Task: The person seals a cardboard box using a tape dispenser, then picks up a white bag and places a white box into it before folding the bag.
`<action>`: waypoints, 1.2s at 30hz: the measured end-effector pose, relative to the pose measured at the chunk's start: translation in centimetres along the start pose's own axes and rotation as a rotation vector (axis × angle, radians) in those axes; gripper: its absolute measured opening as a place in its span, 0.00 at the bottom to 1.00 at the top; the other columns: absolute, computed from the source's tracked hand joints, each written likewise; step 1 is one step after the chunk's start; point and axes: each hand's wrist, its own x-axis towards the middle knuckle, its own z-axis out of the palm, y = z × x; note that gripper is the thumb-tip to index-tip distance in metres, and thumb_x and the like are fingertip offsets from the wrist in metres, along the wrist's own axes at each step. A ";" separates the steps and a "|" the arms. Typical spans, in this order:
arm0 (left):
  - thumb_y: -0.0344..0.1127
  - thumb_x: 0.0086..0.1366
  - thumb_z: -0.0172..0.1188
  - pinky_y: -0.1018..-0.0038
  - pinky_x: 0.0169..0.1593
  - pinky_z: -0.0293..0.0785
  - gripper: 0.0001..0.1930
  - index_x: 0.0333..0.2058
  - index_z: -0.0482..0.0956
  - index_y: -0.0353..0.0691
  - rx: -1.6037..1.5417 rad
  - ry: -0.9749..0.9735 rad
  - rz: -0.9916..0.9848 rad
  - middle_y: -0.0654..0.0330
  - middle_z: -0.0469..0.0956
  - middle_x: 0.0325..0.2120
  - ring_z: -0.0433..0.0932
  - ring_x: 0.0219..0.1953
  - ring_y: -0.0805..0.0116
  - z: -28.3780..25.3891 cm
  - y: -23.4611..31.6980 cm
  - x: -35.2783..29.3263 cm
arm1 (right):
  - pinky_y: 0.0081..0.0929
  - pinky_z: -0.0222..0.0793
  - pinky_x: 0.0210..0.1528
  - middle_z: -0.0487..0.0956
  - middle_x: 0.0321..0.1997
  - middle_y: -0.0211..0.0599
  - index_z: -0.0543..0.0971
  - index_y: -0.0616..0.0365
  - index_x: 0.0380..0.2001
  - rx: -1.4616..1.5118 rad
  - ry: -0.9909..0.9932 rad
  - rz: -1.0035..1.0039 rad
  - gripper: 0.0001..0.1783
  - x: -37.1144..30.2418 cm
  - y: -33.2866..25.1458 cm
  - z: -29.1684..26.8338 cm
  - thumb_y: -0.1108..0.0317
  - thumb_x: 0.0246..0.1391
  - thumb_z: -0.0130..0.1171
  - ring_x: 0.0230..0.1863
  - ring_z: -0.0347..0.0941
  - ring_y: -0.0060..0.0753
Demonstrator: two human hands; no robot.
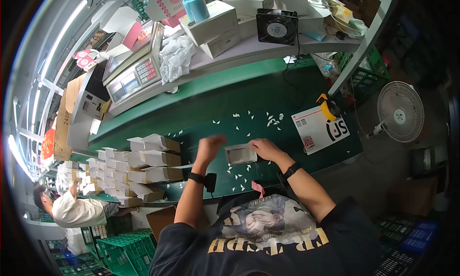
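My right hand (pixel 265 149) grips a small white box (pixel 240 154) with a window panel, held just above the green table (pixel 225 108). My left hand (pixel 210 146) is raised beside the box's left end, fingers curled and blurred, not clearly touching it. To the left lies a pile of several folded white and brown small boxes (pixel 143 163). Both wrists wear dark bands.
Small white paper scraps (pixel 254 118) litter the green top. A white parcel bag (pixel 320 128) and a yellow tape dispenser (pixel 327 108) lie at the right. On the shelf behind stand a weighing scale (pixel 133 77), cartons, a black fan (pixel 277 26). A white floor fan (pixel 400 112) stands right. Another person (pixel 72 210) works at left.
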 end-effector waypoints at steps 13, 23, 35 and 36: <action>0.42 0.69 0.56 0.67 0.36 0.77 0.17 0.36 0.78 0.30 -0.547 -0.240 -0.549 0.54 0.82 0.29 0.81 0.30 0.63 6.5 -1.2 -4.8 | 0.29 0.76 0.32 0.84 0.34 0.42 0.80 0.64 0.37 0.257 0.003 0.301 0.16 -0.8 1.1 3.0 0.61 0.54 0.67 0.29 0.81 0.34; 0.56 0.67 0.56 0.63 0.51 0.77 0.36 0.57 0.63 0.27 -1.155 -0.226 -1.032 0.36 0.74 0.50 0.80 0.47 0.50 3.2 1.1 -2.4 | 0.34 0.79 0.42 0.82 0.40 0.51 0.77 0.65 0.41 1.415 0.039 0.869 0.14 -1.1 -0.6 -0.8 0.63 0.60 0.60 0.37 0.82 0.35; 0.40 0.63 0.65 0.63 0.57 0.73 0.25 0.54 0.73 0.31 -0.129 -0.388 -0.342 0.44 0.74 0.50 0.76 0.50 0.45 3.6 1.4 -5.3 | 0.29 0.72 0.51 0.80 0.47 0.47 0.77 0.64 0.51 0.240 -0.087 0.246 0.25 -2.4 -1.2 1.0 0.66 0.51 0.69 0.49 0.78 0.39; 0.40 0.63 0.65 0.63 0.57 0.73 0.25 0.54 0.73 0.31 -0.129 -0.385 -0.345 0.44 0.74 0.50 0.76 0.50 0.45 3.7 1.4 -5.7 | 0.30 0.71 0.53 0.78 0.51 0.47 0.76 0.63 0.52 0.090 -0.065 0.189 0.26 -2.7 -1.2 1.6 0.65 0.51 0.69 0.53 0.75 0.41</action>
